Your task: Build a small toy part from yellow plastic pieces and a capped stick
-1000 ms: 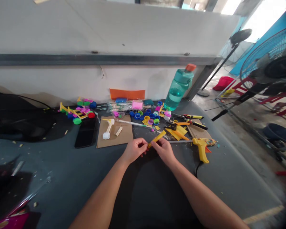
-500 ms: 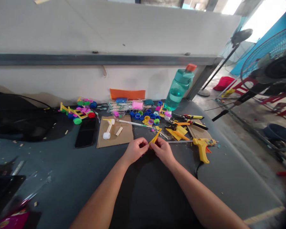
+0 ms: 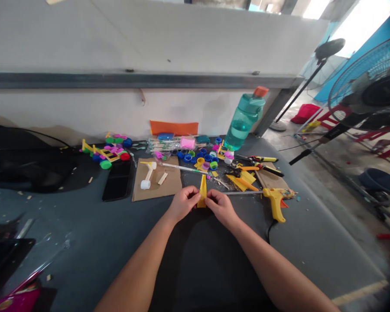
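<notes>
Between my two hands is a narrow yellow strip (image 3: 203, 190), thin like paper or foam, its tapered end pointing away from me. My left hand (image 3: 186, 202) pinches its left edge between thumb and fingers. On the other edge, the thumb and fingers of my right hand (image 3: 221, 205) close in the same way. Just left of the hands lies a brown cardboard piece (image 3: 165, 193) with a small wooden block (image 3: 162, 178) and a stick joined to white caps (image 3: 145, 185). Yellow sheet scraps (image 3: 247, 178) lie to the right, under orange-handled scissors or pliers (image 3: 248, 168).
A yellow glue gun (image 3: 274, 204) rests at the right, its cord trailing down. Behind the hands are several bottle caps (image 3: 200, 161) and a teal water bottle (image 3: 242, 123). A black phone (image 3: 117, 182) and colourful wheeled models (image 3: 108, 154) lie on the left. A fan (image 3: 377, 86) stands beyond the table.
The yellow strip has turned from slanting right to nearly straight ahead, and more of its face shows. Both hands stay almost in place, gripping it.
</notes>
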{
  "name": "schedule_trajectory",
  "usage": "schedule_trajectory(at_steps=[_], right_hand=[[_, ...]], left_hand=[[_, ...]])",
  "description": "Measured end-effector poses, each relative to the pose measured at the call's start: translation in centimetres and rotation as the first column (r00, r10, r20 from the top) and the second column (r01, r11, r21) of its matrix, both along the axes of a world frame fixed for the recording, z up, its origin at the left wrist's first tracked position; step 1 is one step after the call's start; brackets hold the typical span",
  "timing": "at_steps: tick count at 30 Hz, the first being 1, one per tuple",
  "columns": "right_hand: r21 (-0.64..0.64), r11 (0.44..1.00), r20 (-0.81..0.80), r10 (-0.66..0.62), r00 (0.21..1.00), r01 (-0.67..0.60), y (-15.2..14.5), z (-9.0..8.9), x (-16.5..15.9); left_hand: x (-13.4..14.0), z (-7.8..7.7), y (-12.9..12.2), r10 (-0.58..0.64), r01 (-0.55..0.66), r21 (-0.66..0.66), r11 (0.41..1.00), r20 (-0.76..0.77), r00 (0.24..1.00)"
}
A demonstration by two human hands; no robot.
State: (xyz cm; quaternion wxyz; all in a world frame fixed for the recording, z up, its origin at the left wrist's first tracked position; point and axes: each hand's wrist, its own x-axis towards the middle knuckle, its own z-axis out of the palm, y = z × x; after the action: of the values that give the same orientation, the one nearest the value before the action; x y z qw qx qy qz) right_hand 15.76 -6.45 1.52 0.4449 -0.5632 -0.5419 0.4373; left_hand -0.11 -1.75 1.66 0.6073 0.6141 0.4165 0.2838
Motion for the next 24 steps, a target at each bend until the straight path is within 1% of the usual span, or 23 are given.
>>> schedule_trajectory(at_steps=[5, 9, 12, 15, 17, 19, 20, 22, 24], right_hand=[[-0.085, 0.995, -0.18, -0.067, 0.981, 0.052, 0.1, -0.4, 0.1], [-0.14, 0.989, -0.276, -0.087, 0.957, 0.05, 0.1, -0.6, 0.3], [-0.149, 0.987, -0.299, -0.096, 0.95, 0.053, 0.1, -0.7, 0.3], [-0.123, 0.987, -0.259, -0.132, 0.957, 0.103, 0.1, -0.4, 0.2], [-0.035, 0.985, -0.176, -0.172, 0.969, 0.168, -0.1, 0.3, 0.1], [0.134, 0.965, -0.058, -0.219, 0.974, 0.225, -0.5, 1.5, 0.0], [0.233, 0.944, 0.005, -0.242, 0.97, 0.234, -0.8, 2.2, -0.1], [0.409, 0.894, 0.14, -0.26, 0.955, 0.184, -1.6, 3.6, -0.3], [0.53, 0.846, 0.278, -0.241, 0.93, 0.061, -2.2, 4.8, -0.7]], left_hand=[[-0.1, 0.4, 0.1, -0.093, 0.096, 0.07, 0.993, -0.055, 0.994], [-0.2, 0.5, 0.0, -0.107, 0.109, 0.046, 0.993, -0.038, 0.994], [-0.2, 0.6, 0.0, -0.118, 0.118, 0.023, 0.993, -0.019, 0.993], [-0.2, 0.5, 0.2, -0.109, 0.109, 0.01, 0.994, 0.0, 0.994], [-0.3, 0.4, 0.4, -0.079, 0.079, -0.016, 0.997, 0.026, 0.997], [-0.5, 0.1, 0.7, -0.045, 0.049, -0.065, 0.997, 0.061, 0.997], [-0.5, 0.0, 0.9, -0.022, 0.03, -0.094, 0.995, 0.086, 0.996], [-0.6, -0.2, 1.2, 0.042, -0.023, -0.139, 0.99, 0.132, 0.99], [-0.6, -0.4, 1.4, 0.088, -0.062, -0.152, 0.987, 0.172, 0.981]])
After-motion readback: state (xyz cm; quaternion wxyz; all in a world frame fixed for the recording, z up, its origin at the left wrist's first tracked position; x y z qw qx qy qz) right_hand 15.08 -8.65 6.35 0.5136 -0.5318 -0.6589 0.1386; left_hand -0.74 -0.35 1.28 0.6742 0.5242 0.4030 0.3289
